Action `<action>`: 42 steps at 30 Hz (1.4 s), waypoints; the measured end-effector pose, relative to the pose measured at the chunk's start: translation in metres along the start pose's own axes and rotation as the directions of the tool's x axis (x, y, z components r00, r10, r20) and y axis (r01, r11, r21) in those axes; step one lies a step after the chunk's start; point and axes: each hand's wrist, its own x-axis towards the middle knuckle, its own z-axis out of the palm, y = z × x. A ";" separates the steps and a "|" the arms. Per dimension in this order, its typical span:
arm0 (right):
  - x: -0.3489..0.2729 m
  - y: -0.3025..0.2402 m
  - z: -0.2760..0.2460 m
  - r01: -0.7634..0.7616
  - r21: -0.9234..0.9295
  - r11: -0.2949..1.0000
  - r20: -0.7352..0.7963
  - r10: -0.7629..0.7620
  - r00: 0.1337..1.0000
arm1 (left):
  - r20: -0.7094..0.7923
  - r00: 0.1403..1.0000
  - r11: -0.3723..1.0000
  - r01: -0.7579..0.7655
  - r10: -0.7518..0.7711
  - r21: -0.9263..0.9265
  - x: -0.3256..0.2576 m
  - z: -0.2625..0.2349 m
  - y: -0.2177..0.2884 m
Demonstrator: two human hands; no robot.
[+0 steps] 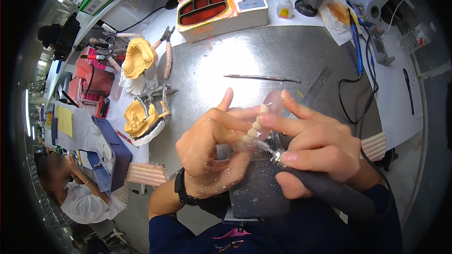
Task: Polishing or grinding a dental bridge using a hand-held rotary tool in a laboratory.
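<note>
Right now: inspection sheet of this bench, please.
Surface: metal bench top, dusty, glare at centre.
Job's things: pink denture with a row of teeth; dark rotary handpiece, tip at the teeth.
Clutter: yellow plaster casts, cast in articulator, pliers, wax heater, glue bottle, thin instrument.
Hands: left hand grips the denture; right hand holds the handpiece.
Cables: black cord loops at right.
Surroundings: another person seated lower left.
</note>
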 end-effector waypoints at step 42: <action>-0.002 0.011 -0.002 0.096 0.165 0.982 0.011 -0.099 0.995 | 0.018 0.993 0.993 0.113 -0.114 0.040 -0.004 -0.004 -0.004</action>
